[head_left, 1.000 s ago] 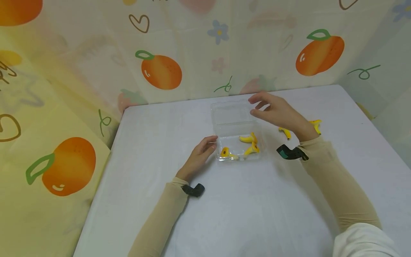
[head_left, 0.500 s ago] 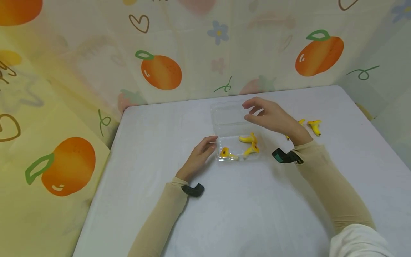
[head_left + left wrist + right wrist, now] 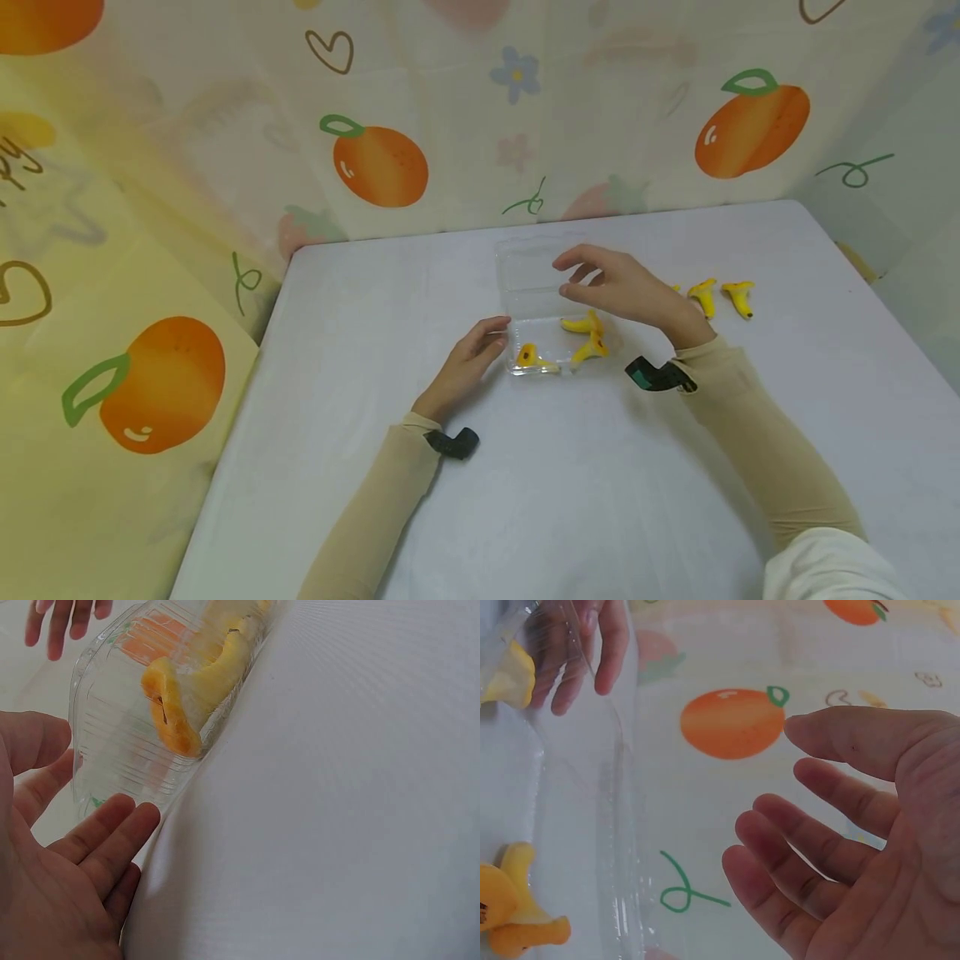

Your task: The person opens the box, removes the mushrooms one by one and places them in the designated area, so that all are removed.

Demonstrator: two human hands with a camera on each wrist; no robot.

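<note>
A clear plastic clamshell box [image 3: 546, 335] lies with its lid [image 3: 525, 265] folded back on the table. Inside are 3 yellow trumpet-shaped pieces, like toy chanterelles: one at the front left [image 3: 527, 356], one at the front right [image 3: 590, 347], another behind it [image 3: 577, 324]. My left hand [image 3: 467, 367] is at the box's left side, fingers extended and close against the wall in the left wrist view. Above the right part of the lid hovers my right hand [image 3: 626, 287], fingers loosely bent and apart. The right wrist view shows nothing between its thumb and fingers.
On the white table [image 3: 360, 333], right of the box, lie more yellow trumpet-shaped pieces: one at the far right [image 3: 738, 297], one beside it [image 3: 703, 297], and one mostly hidden behind my right hand. A fruit-printed curtain [image 3: 465, 108] borders the table's back.
My right hand has moved left and slightly nearer, uncovering more of the pieces on the table. My left hand, the box and its contents keep their places.
</note>
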